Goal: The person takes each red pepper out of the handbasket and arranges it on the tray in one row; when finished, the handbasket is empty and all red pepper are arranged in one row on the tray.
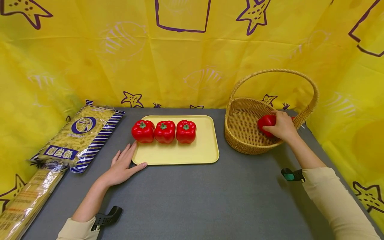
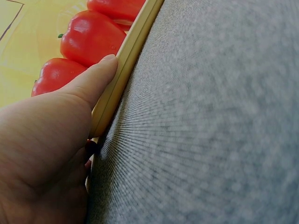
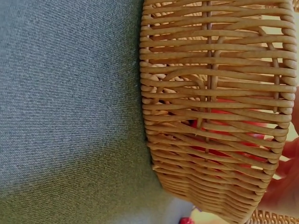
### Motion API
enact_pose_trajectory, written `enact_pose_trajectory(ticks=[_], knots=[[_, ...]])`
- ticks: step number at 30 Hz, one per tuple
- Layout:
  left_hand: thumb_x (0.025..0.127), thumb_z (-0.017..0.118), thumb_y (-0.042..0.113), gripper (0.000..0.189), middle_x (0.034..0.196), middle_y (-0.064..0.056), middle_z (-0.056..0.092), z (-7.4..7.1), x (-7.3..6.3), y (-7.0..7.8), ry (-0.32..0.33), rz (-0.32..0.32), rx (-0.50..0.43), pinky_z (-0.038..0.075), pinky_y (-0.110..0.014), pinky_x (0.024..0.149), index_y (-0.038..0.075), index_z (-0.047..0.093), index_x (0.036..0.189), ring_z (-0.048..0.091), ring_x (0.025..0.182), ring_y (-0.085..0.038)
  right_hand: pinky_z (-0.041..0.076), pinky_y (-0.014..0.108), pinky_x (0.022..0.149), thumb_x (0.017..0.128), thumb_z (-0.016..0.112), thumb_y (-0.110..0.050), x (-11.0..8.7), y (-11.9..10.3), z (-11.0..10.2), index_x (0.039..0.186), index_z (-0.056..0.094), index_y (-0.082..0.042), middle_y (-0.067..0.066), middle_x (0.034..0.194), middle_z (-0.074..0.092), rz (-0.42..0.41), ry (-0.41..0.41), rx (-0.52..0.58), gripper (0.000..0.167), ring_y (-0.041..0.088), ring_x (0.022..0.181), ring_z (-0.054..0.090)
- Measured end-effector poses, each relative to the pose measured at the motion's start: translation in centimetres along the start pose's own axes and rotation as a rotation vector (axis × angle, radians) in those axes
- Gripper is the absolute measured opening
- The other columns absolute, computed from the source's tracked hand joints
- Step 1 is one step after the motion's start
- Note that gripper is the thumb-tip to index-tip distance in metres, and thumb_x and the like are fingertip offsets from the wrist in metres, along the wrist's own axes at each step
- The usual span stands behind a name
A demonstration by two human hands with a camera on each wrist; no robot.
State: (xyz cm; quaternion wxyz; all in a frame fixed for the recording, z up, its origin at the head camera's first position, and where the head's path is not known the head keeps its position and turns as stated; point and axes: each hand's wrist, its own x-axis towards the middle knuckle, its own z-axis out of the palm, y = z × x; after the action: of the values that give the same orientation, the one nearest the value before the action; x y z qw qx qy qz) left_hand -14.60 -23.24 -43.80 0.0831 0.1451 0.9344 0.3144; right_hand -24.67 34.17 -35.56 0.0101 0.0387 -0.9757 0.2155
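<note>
Inside the wicker basket (image 1: pixel 244 123), toward its right side, my right hand (image 1: pixel 282 126) grips a red bell pepper (image 1: pixel 265 123). Through the basket's weave in the right wrist view, red of the pepper (image 3: pixel 233 135) shows, with part of the hand (image 3: pixel 282 182) beyond the rim. My left hand (image 1: pixel 123 166) rests at the near left corner of a pale yellow tray (image 1: pixel 180 155), fingers extended along its left side. In the left wrist view its thumb lies against the tray rim (image 2: pixel 135 44). Three red bell peppers (image 1: pixel 164 131) with green stems stand in a row on the tray.
A bag of spiral pasta (image 1: pixel 81 133) lies at the left, with a long pack of noodles (image 1: pixel 30 200) nearer me. The basket's tall handle (image 1: pixel 274 70) arches over its opening. Something red (image 1: pixel 293 118) shows behind the basket's right side. A yellow patterned cloth (image 1: pixel 180 66) hangs behind the grey table (image 1: pixel 195 200).
</note>
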Motion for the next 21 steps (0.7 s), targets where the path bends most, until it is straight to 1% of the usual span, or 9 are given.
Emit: enact_pose_trajectory(ticks=[11,17,21], knots=[[0.095,0.059,0.047,0.092,0.161,-0.019,0.007,-0.1,-0.1,0.2,0.005,0.007,0.003,-0.004,-0.063,0.110,0.005,0.005,0.157,0.001,0.146,-0.042,0.035,0.067,0.091,0.087,0.069,-0.024,0.7,0.4,0.0,0.138,0.030,0.023,0.045,0.129,0.035,0.032,-0.048,-0.038,0.079,0.059,0.115,0.034],[0.094,0.059,0.048,0.093,0.161,-0.020,0.007,-0.1,-0.1,0.3,0.002,-0.001,0.003,-0.005,-0.063,0.110,0.004,0.005,0.156,0.001,0.146,-0.042,0.032,0.066,0.091,0.087,0.070,-0.027,1.0,0.6,0.0,0.135,0.031,0.023,0.045,0.125,0.039,0.029,-0.047,-0.057,0.080,0.059,0.113,0.035],[0.094,0.059,0.047,0.093,0.161,-0.020,0.008,-0.2,-0.1,0.3,0.000,-0.003,0.001,-0.004,-0.063,0.109,0.004,0.005,0.156,0.002,0.146,-0.042,0.033,0.066,0.091,0.087,0.070,-0.029,1.1,0.6,0.2,0.134,0.033,0.023,0.045,0.125,0.038,0.031,-0.043,-0.067,0.079,0.059,0.112,0.035]])
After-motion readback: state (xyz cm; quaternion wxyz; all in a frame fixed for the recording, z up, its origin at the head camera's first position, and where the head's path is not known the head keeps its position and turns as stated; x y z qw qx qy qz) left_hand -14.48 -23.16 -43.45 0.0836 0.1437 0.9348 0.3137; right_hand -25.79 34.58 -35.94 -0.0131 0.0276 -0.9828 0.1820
